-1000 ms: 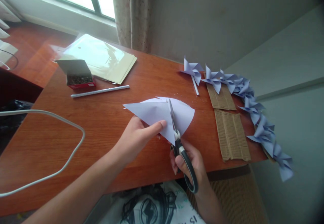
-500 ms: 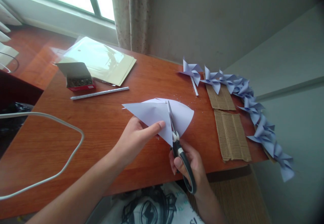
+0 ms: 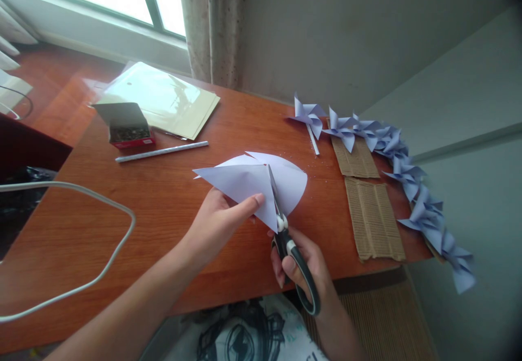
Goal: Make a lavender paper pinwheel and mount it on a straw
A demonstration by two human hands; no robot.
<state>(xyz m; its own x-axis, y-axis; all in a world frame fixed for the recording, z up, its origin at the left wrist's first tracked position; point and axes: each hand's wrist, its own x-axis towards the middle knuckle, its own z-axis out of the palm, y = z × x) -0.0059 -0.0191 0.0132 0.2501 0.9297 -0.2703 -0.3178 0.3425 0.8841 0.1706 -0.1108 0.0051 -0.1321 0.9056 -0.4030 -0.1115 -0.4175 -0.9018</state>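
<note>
A sheet of pale lilac paper [image 3: 240, 179] with cut slits is held above the table by my left hand [image 3: 224, 211], the thumb on top and the fingers hidden beneath. My right hand [image 3: 308, 263] is closed around the handles of black-and-white scissors [image 3: 304, 277]. Their blades lie along a slit in the paper, the tips close to the sheet's middle. A finished paper pinwheel [image 3: 308, 113] on a white stick lies beyond the sheet, to the right.
Several more pinwheels [image 3: 408, 173] line the table's right edge beside two corrugated cardboard pieces [image 3: 373, 219]. At the left are an open small box [image 3: 130, 132], a rolled paper stick [image 3: 163, 151], a folder [image 3: 163, 100] and a white cable [image 3: 126, 230].
The paper has shifted slightly left, and its flaps on the far side have spread a little. The scissors stay in the slit, with their handles moved slightly.
</note>
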